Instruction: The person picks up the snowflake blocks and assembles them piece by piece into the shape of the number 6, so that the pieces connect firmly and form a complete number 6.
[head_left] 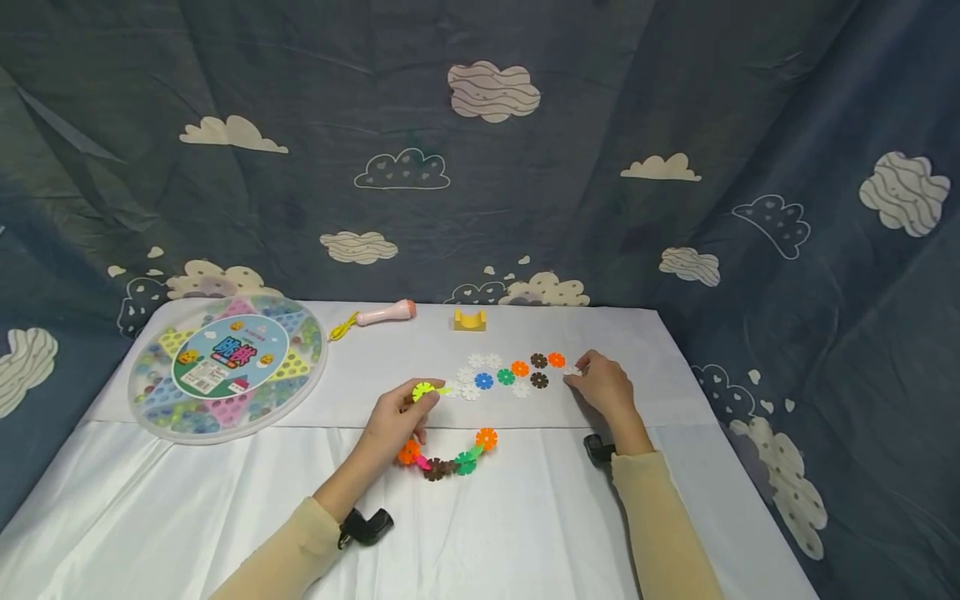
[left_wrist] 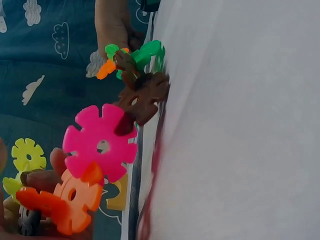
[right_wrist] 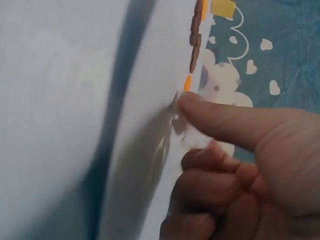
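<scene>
My left hand (head_left: 395,415) pinches a yellow-green snowflake disc (head_left: 422,391), a notched flower-shaped plastic piece. Out of that hand runs a curved chain of joined discs: orange (left_wrist: 77,202), pink (left_wrist: 95,145), brown (left_wrist: 142,100), green (head_left: 466,462) and another orange disc (head_left: 487,439). How the chain's near end sits among the fingers is partly hidden. Over on the right, my right hand (head_left: 607,387) pinches a white disc (head_left: 572,371) between thumb and fingers, low at the white tabletop. Beside it lie loose orange (head_left: 556,360) and brown discs (head_left: 538,380).
Further loose discs lie mid-table: white (head_left: 485,361), blue (head_left: 483,381), green (head_left: 506,377). A round clear case (head_left: 142,392) of beads stands at left. At the back are a pink-handled tool with a yellow cord (head_left: 386,313) and a yellow curved block (head_left: 470,321).
</scene>
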